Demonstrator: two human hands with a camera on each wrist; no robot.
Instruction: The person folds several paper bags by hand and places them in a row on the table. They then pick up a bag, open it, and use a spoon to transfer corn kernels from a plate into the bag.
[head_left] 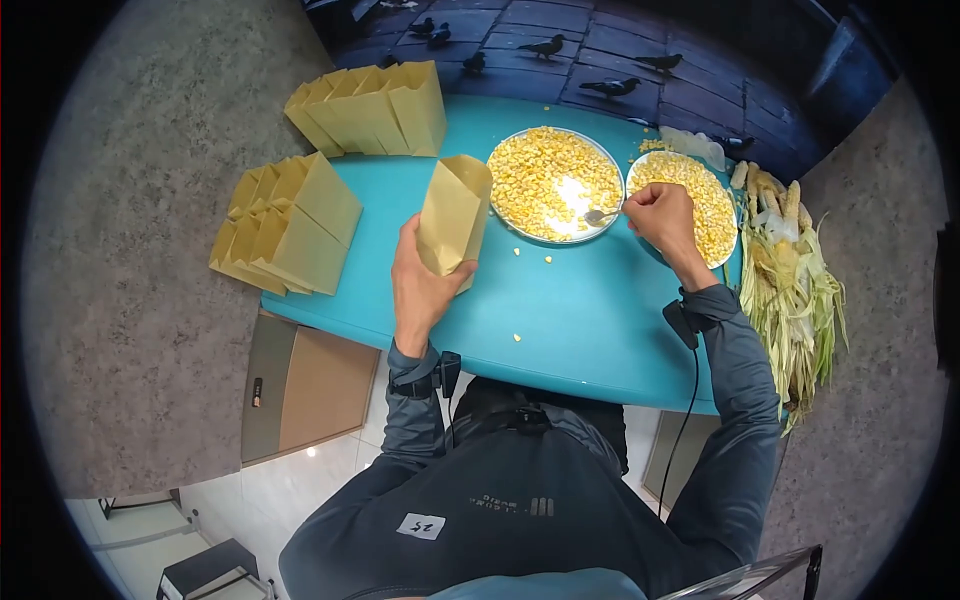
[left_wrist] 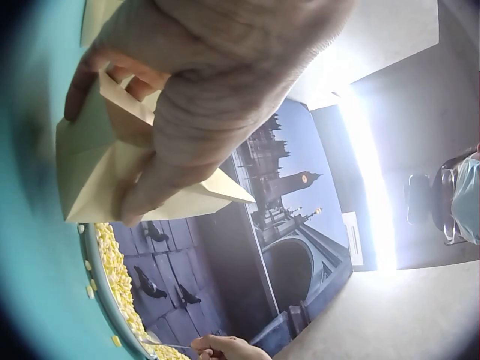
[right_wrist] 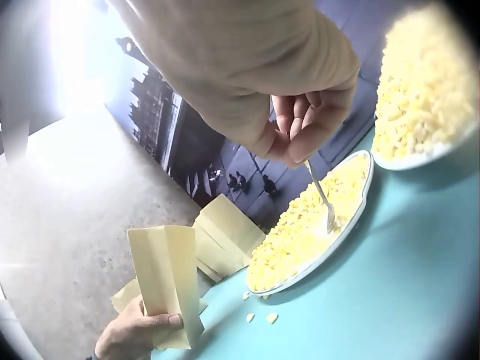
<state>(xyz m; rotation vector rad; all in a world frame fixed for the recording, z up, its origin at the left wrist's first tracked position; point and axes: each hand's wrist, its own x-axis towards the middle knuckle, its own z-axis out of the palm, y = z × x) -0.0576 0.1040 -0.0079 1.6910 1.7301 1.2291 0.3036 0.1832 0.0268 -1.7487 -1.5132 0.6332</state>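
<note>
My left hand [head_left: 427,285] grips an open-topped tan paper bag [head_left: 455,215] around its lower part, thumb on one side and fingers on the other. In the right wrist view the bag [right_wrist: 166,277] stands upright in that hand. My right hand [head_left: 662,218] pinches the handle of a metal spoon [right_wrist: 327,202]. Its bowl dips into the corn kernels at the right side of the middle plate [head_left: 553,240]. A bare shiny patch shows on that plate near the spoon. The spoon's handle end is hidden by my fingers.
A second plate of kernels [head_left: 715,215] stands at the right, beside corn cobs with husks [head_left: 785,270]. Two groups of paper bags [head_left: 385,110] stand at the left of the blue table [head_left: 560,320]. Several loose kernels lie near the middle plate.
</note>
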